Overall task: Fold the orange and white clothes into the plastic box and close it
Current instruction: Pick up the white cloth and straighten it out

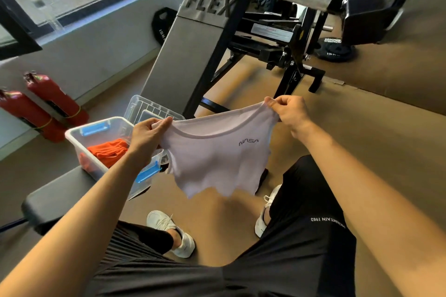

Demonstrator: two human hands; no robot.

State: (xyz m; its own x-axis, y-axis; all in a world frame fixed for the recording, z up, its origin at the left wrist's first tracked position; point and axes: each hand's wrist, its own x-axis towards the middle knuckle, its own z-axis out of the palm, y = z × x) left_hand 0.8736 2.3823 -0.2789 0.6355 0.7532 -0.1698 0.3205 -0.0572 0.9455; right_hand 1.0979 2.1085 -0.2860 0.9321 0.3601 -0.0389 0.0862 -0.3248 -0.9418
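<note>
A white T-shirt (214, 164) with a small dark logo hangs spread in the air in front of me. My left hand (147, 137) pinches its left shoulder and my right hand (289, 113) pinches its right shoulder. The clear plastic box (79, 137) with blue clips stands open on a black bench, left of the shirt. An orange garment (108, 150) lies inside it. The clear lid (149, 109) leans behind the box, against the bench's grey pad.
The black bench (55, 198) carries the box at lower left. A large grey and black gym machine (217, 31) stands ahead. Two red fire extinguishers (48, 101) lie at the left wall. My legs and white shoes are below on the brown floor.
</note>
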